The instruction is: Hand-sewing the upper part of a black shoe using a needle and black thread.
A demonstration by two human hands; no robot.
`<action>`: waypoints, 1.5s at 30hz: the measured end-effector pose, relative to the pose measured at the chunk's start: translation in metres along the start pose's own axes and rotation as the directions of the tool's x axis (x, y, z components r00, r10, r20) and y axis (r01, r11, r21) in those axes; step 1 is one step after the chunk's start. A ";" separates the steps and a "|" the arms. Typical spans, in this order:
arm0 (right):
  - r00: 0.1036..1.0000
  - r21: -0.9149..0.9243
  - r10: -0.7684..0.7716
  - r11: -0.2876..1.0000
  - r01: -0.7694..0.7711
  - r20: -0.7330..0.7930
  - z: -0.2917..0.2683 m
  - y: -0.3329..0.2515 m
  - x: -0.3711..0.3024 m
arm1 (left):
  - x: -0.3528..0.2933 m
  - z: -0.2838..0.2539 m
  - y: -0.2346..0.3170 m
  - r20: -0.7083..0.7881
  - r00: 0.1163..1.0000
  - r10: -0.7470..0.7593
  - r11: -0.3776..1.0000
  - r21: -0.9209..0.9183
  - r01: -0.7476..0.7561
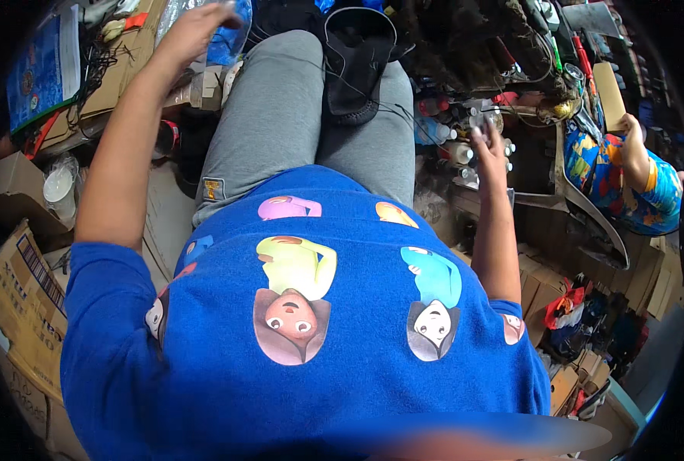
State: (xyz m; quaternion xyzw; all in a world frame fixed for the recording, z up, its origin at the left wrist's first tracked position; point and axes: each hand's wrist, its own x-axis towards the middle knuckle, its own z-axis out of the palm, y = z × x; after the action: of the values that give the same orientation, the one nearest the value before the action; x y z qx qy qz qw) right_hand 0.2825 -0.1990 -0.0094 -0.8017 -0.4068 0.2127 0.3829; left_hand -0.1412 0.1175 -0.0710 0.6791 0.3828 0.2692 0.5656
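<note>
A black shoe with stitching around its toe lies across my grey-trousered thighs, its opening facing up. A thin dark thread trails from it over my left and right thighs toward the right; where it ends I cannot see. My left hand is raised at the far left, over a clear plastic bag. Its fingers are bent together beside something dark that I cannot make out. Out to the right, my right hand is lifted near several small bottles, with thumb and fingers apart. Neither hand touches the shoe.
At right, another person's arm holds a tan flat piece. Bottles stand beside my right thigh, near a cluttered tool area. A cardboard box and a plastic-wrapped white cup are at left, below a blue book.
</note>
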 end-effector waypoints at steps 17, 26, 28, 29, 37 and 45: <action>0.340 -0.409 -0.379 -0.116 0.905 0.861 0.088 -0.177 0.038 | 0.035 0.085 0.041 0.310 0.951 0.001 1.000 -0.017 0.005; 0.875 -0.567 -0.114 0.721 0.399 0.470 0.114 -0.150 -0.002 | 0.044 0.101 0.057 0.117 0.989 -0.088 0.723 0.691 -0.018; 0.925 -0.618 -0.086 0.721 0.315 0.370 0.113 -0.149 0.001 | 0.028 0.119 0.066 0.018 0.977 0.214 0.701 0.693 -0.166; 0.929 -0.621 -0.076 0.723 0.302 0.363 0.112 -0.143 0.000 | 0.020 0.128 0.071 -0.091 0.863 0.497 0.642 0.708 -0.295; 0.806 -0.460 -0.298 0.697 0.550 0.512 0.085 -0.130 -0.011 | -0.006 0.176 0.098 0.529 0.765 0.368 0.822 0.199 -0.533; 0.620 -0.229 -0.336 0.722 0.653 0.709 0.081 -0.114 -0.009 | 0.012 0.183 0.082 0.655 0.683 0.325 0.883 0.049 -0.467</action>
State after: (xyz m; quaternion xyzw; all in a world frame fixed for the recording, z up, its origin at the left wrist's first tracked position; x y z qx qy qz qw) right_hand 0.1690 -0.1274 0.0312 -0.6013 -0.7586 0.2421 0.0659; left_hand 0.0297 0.0189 -0.0314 0.8522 0.0410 0.1006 0.5119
